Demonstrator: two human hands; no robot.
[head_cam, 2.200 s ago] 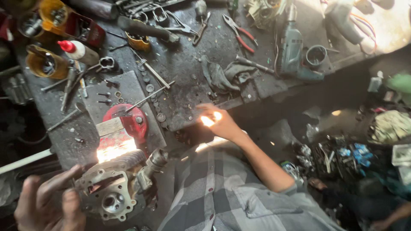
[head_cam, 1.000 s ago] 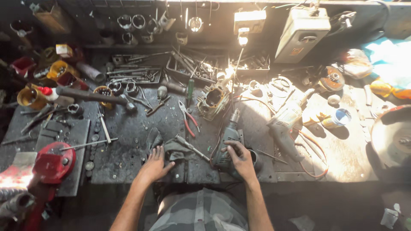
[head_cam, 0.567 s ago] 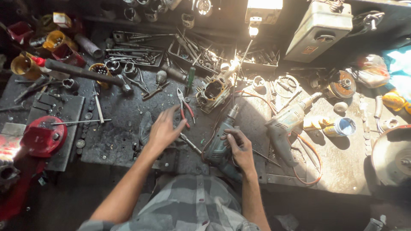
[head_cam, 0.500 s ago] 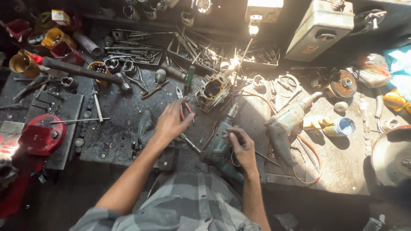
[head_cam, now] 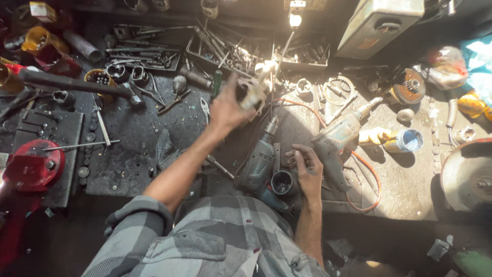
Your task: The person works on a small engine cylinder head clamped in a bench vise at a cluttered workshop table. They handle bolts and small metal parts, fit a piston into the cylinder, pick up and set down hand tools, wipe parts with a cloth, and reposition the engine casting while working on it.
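Observation:
My left hand [head_cam: 226, 109] reaches out over the bench and grips a rounded grey metal engine part [head_cam: 252, 94], which looks blurred and sits in bright light. My right hand [head_cam: 308, 165] rests near the bench's front edge with its fingers loosely curled and nothing in them. It lies just right of a dark electric drill [head_cam: 259, 163] and a small black cup-shaped part [head_cam: 282, 182]. A second, grey drill [head_cam: 338, 138] with an orange cable lies to the right of that hand.
A red vise [head_cam: 33, 165] stands at the front left. A long dark bar [head_cam: 72, 84], pliers and trays of loose tools [head_cam: 154, 36] crowd the back. At the right are a green metal box [head_cam: 379, 23], a blue-lidded can [head_cam: 410, 140] and a round machine disc [head_cam: 469, 174].
My left hand has gone from the bench's front edge forward to the engine part and closed on it. My right hand has come off the dark drill and lies beside it.

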